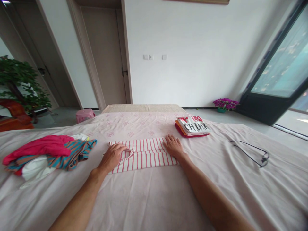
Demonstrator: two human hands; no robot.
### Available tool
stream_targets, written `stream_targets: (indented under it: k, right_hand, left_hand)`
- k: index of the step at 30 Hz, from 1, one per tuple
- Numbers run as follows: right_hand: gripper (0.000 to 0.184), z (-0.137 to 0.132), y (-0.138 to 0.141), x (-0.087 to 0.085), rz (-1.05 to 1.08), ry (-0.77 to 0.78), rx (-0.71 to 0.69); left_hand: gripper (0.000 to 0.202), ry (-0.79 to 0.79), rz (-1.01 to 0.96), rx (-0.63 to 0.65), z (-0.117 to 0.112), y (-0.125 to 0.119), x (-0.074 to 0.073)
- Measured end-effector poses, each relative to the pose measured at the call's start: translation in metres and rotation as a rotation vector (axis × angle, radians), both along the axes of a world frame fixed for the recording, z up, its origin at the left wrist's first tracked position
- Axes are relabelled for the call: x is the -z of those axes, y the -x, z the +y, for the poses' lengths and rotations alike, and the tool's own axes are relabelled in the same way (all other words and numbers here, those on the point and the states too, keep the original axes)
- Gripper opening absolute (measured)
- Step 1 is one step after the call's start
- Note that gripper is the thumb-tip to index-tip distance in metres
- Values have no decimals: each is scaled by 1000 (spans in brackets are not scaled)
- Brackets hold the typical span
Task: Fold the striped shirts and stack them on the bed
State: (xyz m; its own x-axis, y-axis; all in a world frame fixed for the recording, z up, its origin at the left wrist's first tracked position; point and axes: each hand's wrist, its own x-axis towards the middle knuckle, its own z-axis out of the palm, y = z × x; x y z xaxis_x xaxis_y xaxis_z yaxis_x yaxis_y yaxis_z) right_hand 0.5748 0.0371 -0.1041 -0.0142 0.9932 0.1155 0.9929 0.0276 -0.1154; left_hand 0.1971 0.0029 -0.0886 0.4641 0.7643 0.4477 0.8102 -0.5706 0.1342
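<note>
The right hand (pixel 173 146) lies flat and empty, the left hand (pixel 113 157) curls, grip unclear; the 2 pin the folded striped shirt (pixel 146 155) smooth, it seems.

**Open sheet, three obstacles**

With the striped cloth (pixel 144 154) as clock centre, the bed (pixel 149 199) lies bare at 6 o'clock and at 12 o'clock to its far edge. At 9 o'clock a loose clothes pile (pixel 48 152) blocks the way beyond the left hand (pixel 113 157). At 1 o'clock a folded stack (pixel 192 126) sits near the right hand (pixel 173 147). At 3 o'clock, well apart, lies a thin black wire loop (pixel 251 153).
</note>
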Motion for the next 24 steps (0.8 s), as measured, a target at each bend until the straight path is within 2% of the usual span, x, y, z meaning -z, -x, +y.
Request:
stream_targets:
  k: [4,10,15,21,24]
  right_hand:
    - [62,-1,1,-2,-5,9,1]
    - [60,-1,0,-1,-6,-8,1]
    - [60,-1,0,-1,-5,-15,2]
    - [61,-1,1,-3,2,-4,6]
    - [60,-2,1,-3,5,-7,8]
  left_hand:
    - [53,100,-82,20,0,-1,2]
    - [42,102,-98,25,2,-1,4]
    - [30,65,-99,-93,5,1,7]
    - [32,-4,23,-98,3,0,3]
    - [40,-33,47,-222,1,0,-3]
